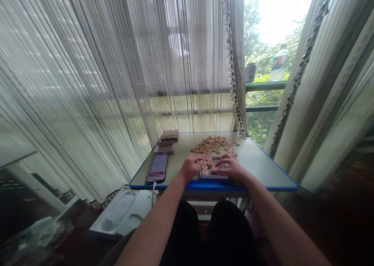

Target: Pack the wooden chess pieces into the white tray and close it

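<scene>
Round wooden Chinese chess pieces [215, 142] lie in a loose heap on the pale table. In front of me is a shallow box tray [214, 177], with several pieces along its left side and one piece [205, 172] at its near left corner. My right hand [233, 167] reaches over the tray from the right, thumb and fingers pinching a piece [215, 169] low inside it. At the tray's left edge, my left hand [192, 167] has its fingers curled, the fingertips closed at a piece [204, 162] and partly hiding it.
A phone [157, 167] with a cable [154, 186] lies on the table's left side. Behind it are an open box part [166, 147] and a brown box [170, 135]. The table has a blue edge [280, 188]. A bottle [279, 65] stands on the window rail beyond the curtains.
</scene>
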Demonstrator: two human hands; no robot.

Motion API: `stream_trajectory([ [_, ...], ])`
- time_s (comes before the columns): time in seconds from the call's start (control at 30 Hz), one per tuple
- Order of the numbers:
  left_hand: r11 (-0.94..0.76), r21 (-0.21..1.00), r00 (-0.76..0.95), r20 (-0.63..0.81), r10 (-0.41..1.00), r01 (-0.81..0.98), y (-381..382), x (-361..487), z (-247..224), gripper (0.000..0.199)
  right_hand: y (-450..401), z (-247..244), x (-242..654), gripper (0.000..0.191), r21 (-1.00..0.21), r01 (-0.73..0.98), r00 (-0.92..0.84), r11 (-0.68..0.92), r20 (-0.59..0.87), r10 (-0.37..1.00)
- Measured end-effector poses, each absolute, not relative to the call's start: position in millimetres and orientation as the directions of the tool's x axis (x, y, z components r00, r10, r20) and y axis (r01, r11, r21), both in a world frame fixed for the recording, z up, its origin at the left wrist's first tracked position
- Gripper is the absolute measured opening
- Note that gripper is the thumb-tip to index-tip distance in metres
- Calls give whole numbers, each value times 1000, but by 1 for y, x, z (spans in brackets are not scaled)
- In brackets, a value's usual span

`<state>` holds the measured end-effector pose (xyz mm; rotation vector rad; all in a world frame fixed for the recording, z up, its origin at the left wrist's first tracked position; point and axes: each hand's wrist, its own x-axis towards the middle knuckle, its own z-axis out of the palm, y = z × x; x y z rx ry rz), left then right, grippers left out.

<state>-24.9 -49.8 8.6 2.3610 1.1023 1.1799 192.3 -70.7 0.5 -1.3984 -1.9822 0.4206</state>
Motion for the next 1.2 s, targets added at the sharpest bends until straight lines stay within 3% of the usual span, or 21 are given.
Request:
stream_trajectory([
  [0.23,-685,542,379,575,725,488,-53,-27,11,19,-66,-3,191,34,-570,752,-215,330,261,941],
  [0.63,-657,551,408,517,753,515,-44,-27,3,21,-68,-1,191,31,-610,688,-248,394,313,917],
  [0.9,-616,512,312,560,768,598,-39,-23,1,12,-64,-3,192,27,-590,710,-243,385,308,920],
  [1.2,-570,548,243,556,795,612,-38,-23,3,13,-62,-6,190,32,-571,737,-205,361,319,925],
])
